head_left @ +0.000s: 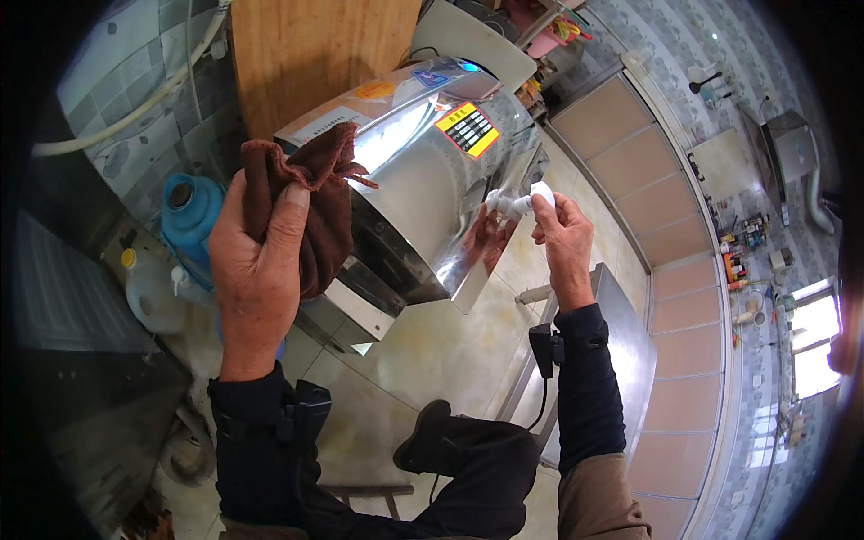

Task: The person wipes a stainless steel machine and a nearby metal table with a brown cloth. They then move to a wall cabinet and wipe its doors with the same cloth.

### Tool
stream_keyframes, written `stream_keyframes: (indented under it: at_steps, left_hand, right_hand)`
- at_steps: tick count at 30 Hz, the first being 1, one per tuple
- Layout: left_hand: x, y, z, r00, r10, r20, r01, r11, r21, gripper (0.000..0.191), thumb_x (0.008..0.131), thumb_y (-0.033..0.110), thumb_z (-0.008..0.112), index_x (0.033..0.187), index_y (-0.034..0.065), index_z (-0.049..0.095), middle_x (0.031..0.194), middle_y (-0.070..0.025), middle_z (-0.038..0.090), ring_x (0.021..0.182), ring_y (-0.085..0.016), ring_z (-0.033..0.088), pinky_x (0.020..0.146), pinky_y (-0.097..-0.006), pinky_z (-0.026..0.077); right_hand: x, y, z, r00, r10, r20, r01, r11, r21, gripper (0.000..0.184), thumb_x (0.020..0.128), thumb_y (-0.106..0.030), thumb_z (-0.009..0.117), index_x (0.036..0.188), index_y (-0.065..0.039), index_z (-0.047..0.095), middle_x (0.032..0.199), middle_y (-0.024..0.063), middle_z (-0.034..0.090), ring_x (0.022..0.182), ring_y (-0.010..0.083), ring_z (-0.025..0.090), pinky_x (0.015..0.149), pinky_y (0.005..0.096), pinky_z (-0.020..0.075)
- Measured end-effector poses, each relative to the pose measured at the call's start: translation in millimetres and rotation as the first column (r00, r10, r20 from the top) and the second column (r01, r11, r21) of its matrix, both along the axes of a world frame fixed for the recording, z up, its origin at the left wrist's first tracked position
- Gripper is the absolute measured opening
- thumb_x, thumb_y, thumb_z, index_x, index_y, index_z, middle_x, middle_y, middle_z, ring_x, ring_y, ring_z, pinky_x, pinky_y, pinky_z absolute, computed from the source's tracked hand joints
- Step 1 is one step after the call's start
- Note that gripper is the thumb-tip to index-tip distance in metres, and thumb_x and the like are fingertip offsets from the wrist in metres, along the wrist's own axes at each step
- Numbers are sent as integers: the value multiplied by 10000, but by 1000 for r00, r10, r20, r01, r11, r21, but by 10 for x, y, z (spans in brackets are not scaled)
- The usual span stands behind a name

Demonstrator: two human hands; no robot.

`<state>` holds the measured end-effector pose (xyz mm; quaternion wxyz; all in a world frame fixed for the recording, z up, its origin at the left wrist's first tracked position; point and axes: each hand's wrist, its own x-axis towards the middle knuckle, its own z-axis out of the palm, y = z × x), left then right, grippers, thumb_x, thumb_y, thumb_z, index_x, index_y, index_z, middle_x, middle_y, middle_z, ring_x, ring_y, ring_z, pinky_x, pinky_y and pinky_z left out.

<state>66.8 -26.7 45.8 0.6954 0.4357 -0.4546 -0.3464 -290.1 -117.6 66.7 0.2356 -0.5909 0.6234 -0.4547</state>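
A bunched dark brown cloth [327, 236] is pinched between the thumb and fingers of my left hand [260, 290], raised at the near left end of a polished stainless-steel machine [412, 209]. At the machine's right side, my right hand [565, 236] grips a white plastic knob [542, 194] with thumb and fingertips. Beside it, the shiny side panel [489, 250] mirrors fingers and white shapes. Whether the knob is fixed to the machine, I cannot tell. A yellow-and-black label [468, 130] with writing is on the curved cover.
A blue jug [192, 209] and a translucent plastic bottle [152, 297] stand left, near a dark metal surface [74, 290]. To the right is a low steel-topped table [624, 351]. Behind the machine rises a wooden board [317, 61]. Tan cabinet doors [682, 378] line the right.
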Motion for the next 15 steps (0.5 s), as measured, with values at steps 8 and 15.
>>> stream_keyframes:
  at_steps: [8, 15]
  left_hand:
    - [-41, 35, 46, 999, 10, -52, -10, 1000, 11, 275, 1082, 197, 635, 1273, 0, 628, 1106, -2, 648, 999, -75, 557, 898, -236, 456]
    - [-131, 69, 119, 999, 39, -13, -39, 999, -10, 241, 1074, 177, 638, 1236, -3, 637, 1068, 2, 648, 1007, -84, 555, 914, -237, 451]
  right_hand:
    - [-77, -12, -72, 999, 33, 21, -33, 999, -19, 458, 978, -339, 784, 1226, 38, 707, 849, 21, 697, 658, 69, 613, 617, 238, 505]
    - [62, 227, 68, 935, -150, -322, 68, 965, -252, 420, 977, -272, 778, 1244, 39, 682, 795, 31, 648, 668, 98, 608, 624, 269, 500]
